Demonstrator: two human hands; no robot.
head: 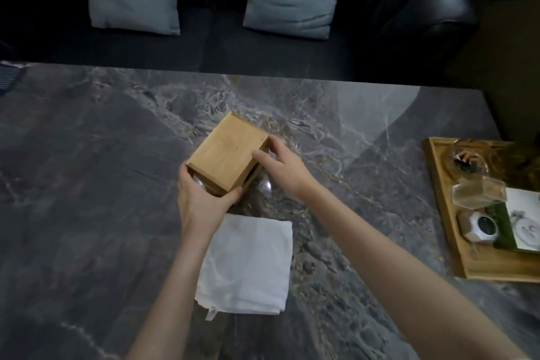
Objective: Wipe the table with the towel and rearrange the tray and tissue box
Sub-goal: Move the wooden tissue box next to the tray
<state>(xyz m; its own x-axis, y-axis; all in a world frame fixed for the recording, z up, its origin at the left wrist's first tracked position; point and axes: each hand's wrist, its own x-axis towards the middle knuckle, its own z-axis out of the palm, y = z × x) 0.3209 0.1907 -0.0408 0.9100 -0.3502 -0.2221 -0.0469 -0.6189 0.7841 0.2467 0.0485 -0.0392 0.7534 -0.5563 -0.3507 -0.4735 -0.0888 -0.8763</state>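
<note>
Left grip (201, 199) and right grip (280, 166) clasp tissue box (226, 152) ends; towel (248, 266) just below

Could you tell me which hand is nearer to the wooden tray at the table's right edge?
Right. The right hand grips the tissue box's tray-side end; the left hand holds its other end, farther from the tray.
</note>
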